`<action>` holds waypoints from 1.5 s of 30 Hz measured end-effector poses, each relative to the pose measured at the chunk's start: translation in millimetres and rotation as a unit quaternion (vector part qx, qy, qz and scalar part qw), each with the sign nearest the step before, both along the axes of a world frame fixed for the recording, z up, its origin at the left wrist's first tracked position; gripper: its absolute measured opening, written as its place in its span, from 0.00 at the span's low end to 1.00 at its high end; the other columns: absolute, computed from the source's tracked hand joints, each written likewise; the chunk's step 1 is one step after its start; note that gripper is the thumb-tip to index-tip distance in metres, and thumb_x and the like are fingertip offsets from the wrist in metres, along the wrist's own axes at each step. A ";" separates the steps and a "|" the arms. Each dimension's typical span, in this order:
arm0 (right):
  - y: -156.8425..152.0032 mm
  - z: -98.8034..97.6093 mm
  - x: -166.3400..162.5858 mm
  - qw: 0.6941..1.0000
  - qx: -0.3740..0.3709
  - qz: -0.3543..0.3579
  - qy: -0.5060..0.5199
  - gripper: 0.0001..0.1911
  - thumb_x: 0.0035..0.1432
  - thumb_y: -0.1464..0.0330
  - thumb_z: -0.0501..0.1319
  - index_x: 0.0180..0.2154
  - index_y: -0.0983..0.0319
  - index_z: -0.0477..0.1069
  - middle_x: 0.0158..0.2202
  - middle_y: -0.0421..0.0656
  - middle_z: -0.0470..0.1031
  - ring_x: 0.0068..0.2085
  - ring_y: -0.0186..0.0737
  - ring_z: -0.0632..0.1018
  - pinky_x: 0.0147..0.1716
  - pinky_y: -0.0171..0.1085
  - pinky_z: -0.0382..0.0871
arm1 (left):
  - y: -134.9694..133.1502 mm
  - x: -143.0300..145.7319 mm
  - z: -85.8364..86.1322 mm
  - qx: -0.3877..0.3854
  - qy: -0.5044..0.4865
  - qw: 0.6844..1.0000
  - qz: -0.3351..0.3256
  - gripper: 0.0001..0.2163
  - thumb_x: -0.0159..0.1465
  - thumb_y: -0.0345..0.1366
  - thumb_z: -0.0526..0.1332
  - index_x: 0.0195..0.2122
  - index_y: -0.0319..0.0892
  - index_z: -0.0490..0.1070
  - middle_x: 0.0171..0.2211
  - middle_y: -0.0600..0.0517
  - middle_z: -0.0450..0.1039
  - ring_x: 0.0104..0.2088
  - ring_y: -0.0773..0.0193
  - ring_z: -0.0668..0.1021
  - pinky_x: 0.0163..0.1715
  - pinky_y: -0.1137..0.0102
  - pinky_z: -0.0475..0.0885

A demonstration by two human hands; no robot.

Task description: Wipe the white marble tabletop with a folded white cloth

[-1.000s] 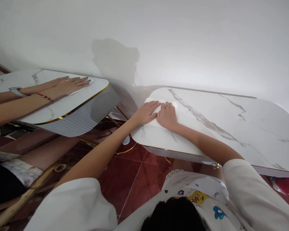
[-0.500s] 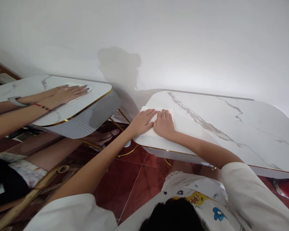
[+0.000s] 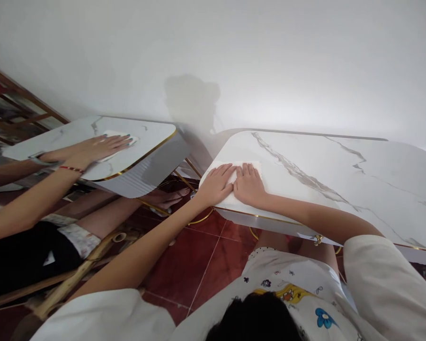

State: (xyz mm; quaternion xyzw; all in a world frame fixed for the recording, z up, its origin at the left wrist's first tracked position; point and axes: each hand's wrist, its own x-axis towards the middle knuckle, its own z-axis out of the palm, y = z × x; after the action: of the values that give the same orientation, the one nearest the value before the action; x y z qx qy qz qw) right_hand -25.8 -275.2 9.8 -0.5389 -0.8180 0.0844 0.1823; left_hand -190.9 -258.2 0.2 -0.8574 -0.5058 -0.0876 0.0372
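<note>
My left hand [image 3: 216,183] lies flat on a thin white cloth [image 3: 230,202], its fingers pointing away from me and to the right. Beside it, my right hand [image 3: 249,185] presses on the same cloth with outstretched fingers. The thumbs nearly meet near the middle. Under the cloth is the left end of a white marble-patterned tabletop [image 3: 315,161] with grey veins and a gold rim. Both palms cover much of the cloth, which may be a paper wipe; its material is not clear.
At left, another person's hands [image 3: 110,146] rest on a white cloth [image 3: 133,140] upon a second marble-patterned table [image 3: 149,135]. A white wall [image 3: 287,61] stands behind both tables. Wooden poles [image 3: 74,272] lie at lower left above a red tiled floor [image 3: 195,255].
My view has swung slightly left, showing more of the other table and a wooden frame. Both my hands and the cloth have slid a little toward the table's near edge.
</note>
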 end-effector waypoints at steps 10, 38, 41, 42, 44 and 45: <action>11.2 3.5 38.2 1.000 0.007 0.017 -0.025 0.28 0.67 0.70 0.47 0.64 0.75 0.58 0.67 0.60 0.58 0.68 0.56 0.59 0.66 0.48 0.51 | 2.4 42.1 1.2 0.005 -0.017 1.000 0.024 0.27 0.66 0.39 0.47 0.65 0.38 0.59 0.66 0.41 0.60 0.66 0.51 0.63 0.65 0.54 0.57; 231.6 -6.2 61.7 1.000 0.010 -0.027 -0.002 0.27 0.68 0.67 0.45 0.65 0.68 0.59 0.68 0.52 0.60 0.67 0.52 0.60 0.65 0.49 0.52 | 215.2 81.6 7.6 -0.021 -0.121 0.991 0.052 0.23 0.68 0.35 0.44 0.62 0.44 0.64 0.63 0.48 0.67 0.62 0.57 0.68 0.62 0.59 0.61; 240.3 -6.8 64.6 0.999 0.010 -0.037 -0.002 0.28 0.68 0.67 0.45 0.65 0.69 0.59 0.68 0.52 0.59 0.68 0.52 0.59 0.66 0.48 0.51 | 225.2 86.9 5.7 0.006 -0.113 0.993 0.044 0.22 0.68 0.34 0.45 0.61 0.44 0.64 0.62 0.47 0.69 0.62 0.57 0.68 0.61 0.59 0.62; 243.0 -7.1 66.5 0.999 0.014 -0.038 -0.003 0.28 0.67 0.67 0.45 0.65 0.69 0.59 0.68 0.52 0.59 0.68 0.52 0.59 0.66 0.48 0.51 | 227.9 89.4 5.4 0.011 -0.110 0.993 0.042 0.22 0.68 0.34 0.45 0.61 0.44 0.64 0.62 0.47 0.68 0.62 0.56 0.68 0.61 0.59 0.62; 248.4 -8.0 71.2 0.999 0.023 -0.037 -0.004 0.28 0.67 0.68 0.45 0.65 0.68 0.60 0.67 0.52 0.61 0.67 0.52 0.60 0.66 0.48 0.52 | 232.2 95.6 5.1 0.019 -0.104 0.994 0.043 0.22 0.68 0.33 0.45 0.61 0.43 0.64 0.62 0.46 0.68 0.62 0.56 0.68 0.61 0.58 0.61; 251.0 -8.6 74.0 0.999 0.026 -0.038 -0.005 0.28 0.67 0.68 0.44 0.64 0.68 0.60 0.67 0.52 0.62 0.67 0.51 0.61 0.65 0.48 0.52 | 233.9 99.0 5.2 0.021 -0.101 0.994 0.044 0.22 0.68 0.33 0.45 0.61 0.43 0.63 0.61 0.46 0.68 0.62 0.56 0.68 0.61 0.58 0.61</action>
State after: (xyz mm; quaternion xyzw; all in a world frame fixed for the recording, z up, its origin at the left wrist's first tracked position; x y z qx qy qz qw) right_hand 48.3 -24.2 1.3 -0.5653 -0.7997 0.0529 0.1954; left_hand -91.9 -24.3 5.4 -0.8202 -0.5420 -0.1827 0.0082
